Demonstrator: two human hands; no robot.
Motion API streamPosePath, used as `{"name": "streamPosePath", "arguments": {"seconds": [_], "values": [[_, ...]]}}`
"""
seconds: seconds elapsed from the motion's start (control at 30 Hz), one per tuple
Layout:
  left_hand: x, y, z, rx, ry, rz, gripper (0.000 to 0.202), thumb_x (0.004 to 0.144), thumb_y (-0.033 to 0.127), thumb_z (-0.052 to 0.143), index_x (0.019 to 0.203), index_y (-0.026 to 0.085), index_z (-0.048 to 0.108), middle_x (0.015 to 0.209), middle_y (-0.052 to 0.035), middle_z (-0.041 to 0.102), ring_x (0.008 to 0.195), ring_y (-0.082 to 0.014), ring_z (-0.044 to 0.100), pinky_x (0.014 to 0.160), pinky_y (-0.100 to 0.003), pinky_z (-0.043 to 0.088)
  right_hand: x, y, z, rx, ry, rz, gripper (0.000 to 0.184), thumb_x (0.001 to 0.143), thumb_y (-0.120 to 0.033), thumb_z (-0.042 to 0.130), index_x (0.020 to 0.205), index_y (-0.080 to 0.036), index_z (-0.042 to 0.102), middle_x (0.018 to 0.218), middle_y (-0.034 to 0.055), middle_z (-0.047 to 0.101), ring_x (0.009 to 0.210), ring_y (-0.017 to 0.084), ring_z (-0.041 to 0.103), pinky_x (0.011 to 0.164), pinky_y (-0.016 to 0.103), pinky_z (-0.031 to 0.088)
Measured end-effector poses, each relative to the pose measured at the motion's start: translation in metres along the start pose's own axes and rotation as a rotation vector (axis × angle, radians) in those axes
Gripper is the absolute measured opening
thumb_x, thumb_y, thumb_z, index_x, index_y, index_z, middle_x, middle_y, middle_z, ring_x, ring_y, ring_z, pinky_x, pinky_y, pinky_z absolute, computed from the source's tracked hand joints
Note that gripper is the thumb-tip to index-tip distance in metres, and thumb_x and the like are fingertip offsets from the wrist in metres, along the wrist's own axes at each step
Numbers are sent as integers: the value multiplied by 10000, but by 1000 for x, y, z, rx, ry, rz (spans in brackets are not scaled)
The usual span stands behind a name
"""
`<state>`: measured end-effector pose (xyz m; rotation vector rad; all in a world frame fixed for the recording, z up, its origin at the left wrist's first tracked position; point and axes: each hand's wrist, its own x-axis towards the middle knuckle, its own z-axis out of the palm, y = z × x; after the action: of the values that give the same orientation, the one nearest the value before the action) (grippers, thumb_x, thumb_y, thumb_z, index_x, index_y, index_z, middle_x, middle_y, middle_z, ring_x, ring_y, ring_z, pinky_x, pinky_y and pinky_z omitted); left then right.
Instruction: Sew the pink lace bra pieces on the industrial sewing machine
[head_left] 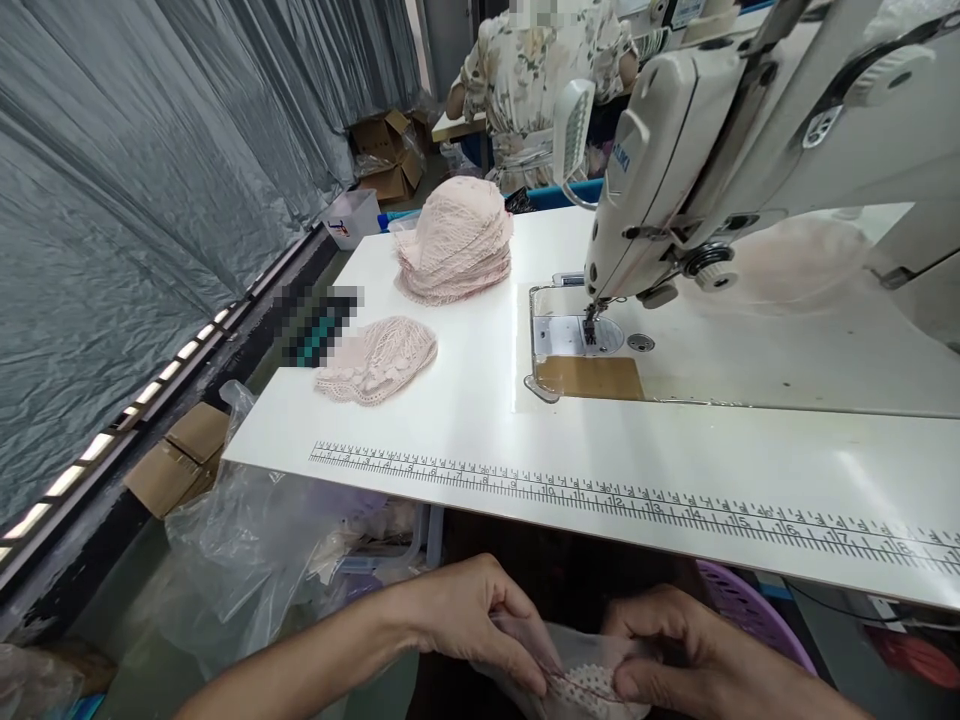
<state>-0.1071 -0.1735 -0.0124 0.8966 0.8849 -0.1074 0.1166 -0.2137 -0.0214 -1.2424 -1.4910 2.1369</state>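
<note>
Below the table's front edge, my left hand (486,618) pinches a sheer pale-pink mesh fabric piece (581,690) between thumb and fingers. My right hand (686,652) grips the same piece at its other side, thumb on top. A dotted, cream-coloured part and a thin dark-red line show between the two hands; the lower end of the piece is cut off by the frame. On the table lies a single pink lace cup (379,360), apart from both hands. Behind it stands a stack of similar lace cups (456,240).
A white sewing machine (667,150) stands on the right of the white table (457,420), which has a printed ruler (600,497) along its front. A purple basket (757,615) sits below. Plastic bags (232,560) and a cardboard box (180,458) are at left. Another person (544,90) sits behind.
</note>
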Motion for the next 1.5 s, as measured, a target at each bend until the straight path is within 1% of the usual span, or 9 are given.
{"name": "streamPosePath", "arguments": {"seconds": [0.1,0.2,0.4,0.57,0.73,0.83,1.07,1.33,1.5], "values": [[0,-3,0,16,1,23,421,427,438,857,755,198,746,635,52,667,603,-56,597,655,-149,493,-2,1,0,-30,7,23,139,693,-298,658,664,-170,610,638,-34,523,624,111,443,568,203,310],[0,-4,-1,45,2,56,424,460,459,842,777,193,748,646,39,677,618,-70,612,672,-160,497,-3,2,1,-31,-15,39,134,656,-269,669,701,-180,578,658,-50,493,629,106,425,555,193,304],[-4,-1,-4,137,12,86,416,506,446,832,821,187,749,680,10,699,665,-110,645,699,-186,498,-2,7,2,-42,-20,42,136,654,-233,671,752,-180,593,720,-42,514,675,112,441,578,193,309],[-3,-4,-2,107,15,63,425,462,433,849,793,187,750,686,11,697,662,-125,643,731,-230,512,4,4,3,12,-51,-64,232,702,-367,695,664,-160,596,651,-49,465,605,92,409,547,196,295],[-3,-10,-5,41,35,40,396,502,455,829,787,192,749,651,21,673,619,-98,618,709,-226,515,6,1,1,50,-51,-124,342,785,-479,638,689,-153,683,745,11,566,702,139,523,646,231,381],[-4,-11,-6,41,43,39,388,505,444,831,788,191,750,649,19,669,620,-96,615,710,-222,511,4,4,1,67,-62,-124,379,802,-502,606,731,-143,703,718,15,578,678,138,521,638,231,385],[-6,-10,-7,-37,51,41,400,486,436,842,780,183,747,653,18,667,620,-88,610,712,-226,515,2,6,2,-12,0,-34,206,718,-357,698,680,-154,685,641,-21,570,627,115,480,588,206,340],[-8,-9,-6,-36,51,64,388,508,437,833,779,173,747,668,13,667,639,-99,610,741,-249,509,1,8,4,-72,30,14,182,681,-349,695,707,-175,650,664,-32,551,647,120,465,592,206,342],[-8,-9,-7,34,45,58,415,547,475,807,838,186,746,692,10,671,647,-95,596,687,-211,485,0,4,4,-95,21,18,169,716,-334,646,657,-179,618,652,-31,537,666,129,460,618,217,333]]}}
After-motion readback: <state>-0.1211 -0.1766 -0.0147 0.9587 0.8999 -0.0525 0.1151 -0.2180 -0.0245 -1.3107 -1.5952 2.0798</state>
